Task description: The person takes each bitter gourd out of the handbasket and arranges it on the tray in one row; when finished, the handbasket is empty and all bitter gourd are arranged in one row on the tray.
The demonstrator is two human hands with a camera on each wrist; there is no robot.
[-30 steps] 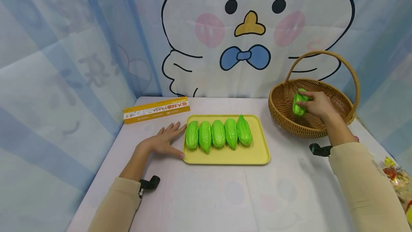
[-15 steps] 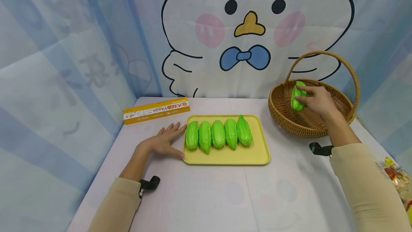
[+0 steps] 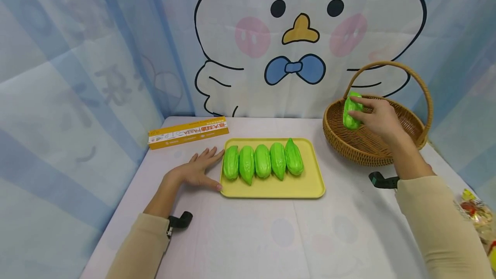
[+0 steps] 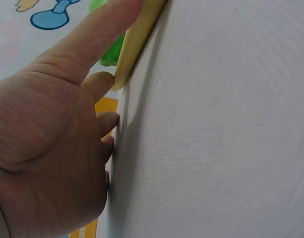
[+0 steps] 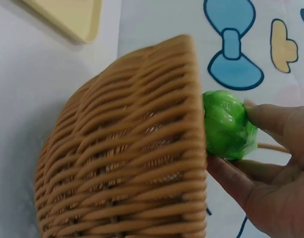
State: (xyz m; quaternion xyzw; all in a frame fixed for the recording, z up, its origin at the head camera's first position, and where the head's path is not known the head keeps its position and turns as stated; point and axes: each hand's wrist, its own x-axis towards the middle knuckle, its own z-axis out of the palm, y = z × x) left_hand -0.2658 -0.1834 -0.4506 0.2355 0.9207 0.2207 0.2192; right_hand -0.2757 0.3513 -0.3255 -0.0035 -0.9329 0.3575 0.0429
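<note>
My right hand (image 3: 379, 117) pinches a shiny, ribbed green bitter melon (image 3: 350, 119) between thumb and fingers. It is over the left side of the brown wicker basket (image 3: 350, 152), near the rim. In the right wrist view, the basket wall partly covers this bitter melon (image 5: 226, 124). Fingers spread, my left hand (image 3: 197, 171) touches the left edge of a yellow tray (image 3: 306, 187). Several more green bitter melons (image 3: 262, 161) lie side by side on that tray. From the left wrist, the thumb of the left hand (image 4: 52, 129) is seen against the tray's side (image 4: 137, 37).
A yellow and white pasta box (image 3: 188, 132) lies behind the left hand. The basket's tall arched handle (image 3: 420, 76) rises at the right. Packaged food (image 3: 478, 214) sits at the right edge, and a patterned curtain (image 3: 294, 98) hangs behind the table.
My right hand has lifted the bitter melon from inside the basket and moved it up and left toward the rim. The left hand and the tray have stayed in place.
</note>
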